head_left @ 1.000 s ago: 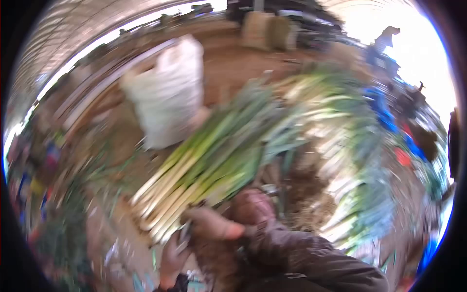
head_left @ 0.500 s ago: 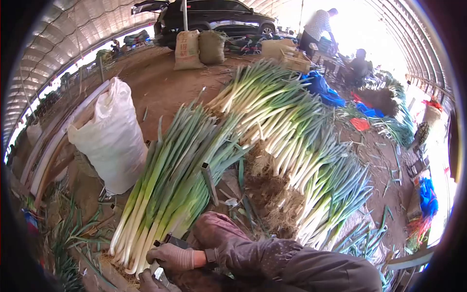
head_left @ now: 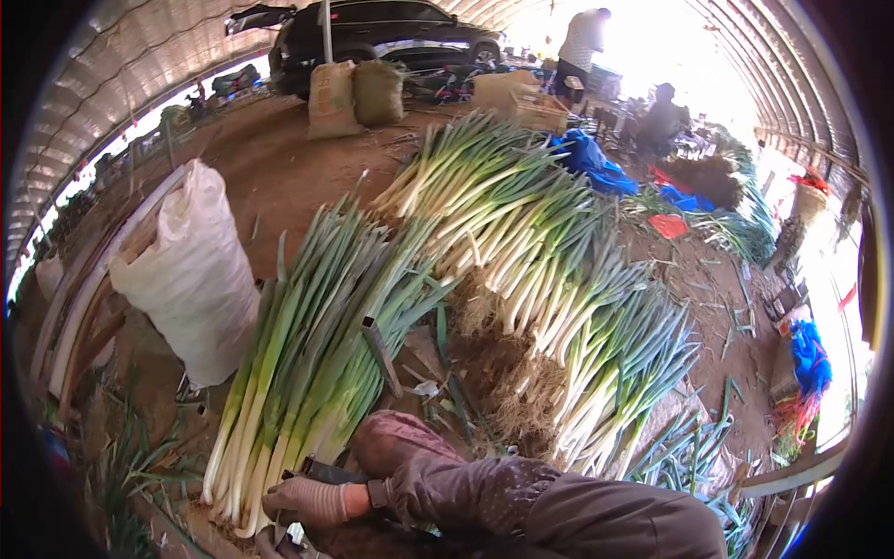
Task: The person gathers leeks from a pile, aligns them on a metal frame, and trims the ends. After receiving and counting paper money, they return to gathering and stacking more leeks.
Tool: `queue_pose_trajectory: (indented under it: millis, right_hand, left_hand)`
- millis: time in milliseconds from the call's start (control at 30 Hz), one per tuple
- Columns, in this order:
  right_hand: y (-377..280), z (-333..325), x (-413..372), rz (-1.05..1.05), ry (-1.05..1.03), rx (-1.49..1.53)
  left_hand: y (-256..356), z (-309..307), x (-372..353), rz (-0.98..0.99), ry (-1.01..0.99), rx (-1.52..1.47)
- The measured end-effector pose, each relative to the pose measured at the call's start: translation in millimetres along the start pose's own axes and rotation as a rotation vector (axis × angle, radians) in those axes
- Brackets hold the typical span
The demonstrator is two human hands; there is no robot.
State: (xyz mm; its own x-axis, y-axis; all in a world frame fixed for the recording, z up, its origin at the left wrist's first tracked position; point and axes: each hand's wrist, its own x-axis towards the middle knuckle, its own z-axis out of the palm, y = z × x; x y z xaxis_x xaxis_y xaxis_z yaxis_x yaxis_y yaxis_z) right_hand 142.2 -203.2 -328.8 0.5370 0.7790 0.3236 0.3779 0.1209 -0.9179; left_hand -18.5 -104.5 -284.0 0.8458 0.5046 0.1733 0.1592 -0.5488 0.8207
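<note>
My right hand (head_left: 312, 501), in a striped, dirty glove with a dark band at the wrist, reaches in from the right at the bottom. Its fingers curl beside the white root ends of a pile of leeks (head_left: 303, 373); what they grip is hidden. A dark bar-like piece (head_left: 331, 471) lies just behind the knuckles. Below it, my left hand (head_left: 272, 543) is cut by the frame's bottom edge, its fingers mostly hidden. A small pale, shiny thing (head_left: 295, 532) shows between the two hands. A square metal post (head_left: 381, 354) stands at the leeks' right side.
A long row of leeks (head_left: 540, 279) with soil on its roots stretches to the right. At left stands a white sack (head_left: 191, 279). Farther back are two full sacks (head_left: 332, 102), a dark car (head_left: 382, 42), a wooden crate (head_left: 540, 112), and two people (head_left: 579, 51) near blue sheeting (head_left: 596, 166).
The whole view has shifted left a little. My right hand has moved slightly left and down beside the root ends, and less of the left hand shows.
</note>
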Motion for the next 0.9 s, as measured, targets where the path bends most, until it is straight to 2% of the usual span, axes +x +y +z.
queue_pose_trajectory:
  millis: [33,67,100,133,167,267,300,367,433,467,567,600,700,900]
  right_hand:
    - [2.3,-9.0,-7.4,0.062,0.125,0.086]
    - [-3.6,-2.8,-5.7,0.122,0.161,0.206]
    - [-9.0,7.0,-6.1,0.178,0.205,0.328]
    - [-19.9,-6.2,-14.2,0.146,0.033,0.016]
    - [-31.4,-13.6,-15.6,0.007,-0.088,-0.269]
    - [-37.4,-11.6,-6.4,-0.257,-0.085,-0.550]
    - [-46.4,-4.2,-0.5,-0.198,-0.040,-0.455]
    - [-50.6,-2.0,-0.5,-0.202,-0.009,-0.511]
    - [-54.5,4.7,2.2,-0.220,-0.009,-0.580]
    - [-47.6,7.5,1.6,-0.161,-0.036,-0.579]
    - [-52.8,16.4,3.5,-0.250,-0.099,-0.687]
    - [-58.4,23.0,5.0,-0.280,-0.123,-0.699]
    - [-61.3,30.0,4.9,-0.327,-0.173,-0.758]
    - [-58.6,36.9,-2.0,-0.371,-0.174,-0.882]
  left_hand:
    - [-8.7,-6.9,-1.4,-0.096,-0.069,-0.135]
    - [-13.1,-3.3,5.7,-0.115,-0.198,-0.351]
    - [-18.3,-10.8,4.5,-0.132,-0.213,-0.406]
    - [-13.3,-7.8,2.9,-0.127,-0.219,-0.385]
    - [-17.6,-6.0,8.0,-0.108,-0.216,-0.355]
    - [-20.2,3.6,2.7,0.001,-0.062,-0.184]
    - [-23.1,19.0,4.6,0.034,0.153,0.008]
    - [7.5,17.8,3.8,-0.021,0.253,0.009]
    - [-13.9,41.1,5.0,-0.061,0.340,-0.092]
    - [-17.5,45.3,4.2,-0.081,0.386,-0.145]
    - [-14.7,44.4,-0.7,-0.221,0.453,-0.369]
    - [-18.3,39.3,-2.8,-0.206,0.491,-0.325]
    - [-41.7,50.5,-3.6,-0.305,0.435,-0.516]
    - [-60.5,64.1,-6.2,-0.234,0.495,-0.613]
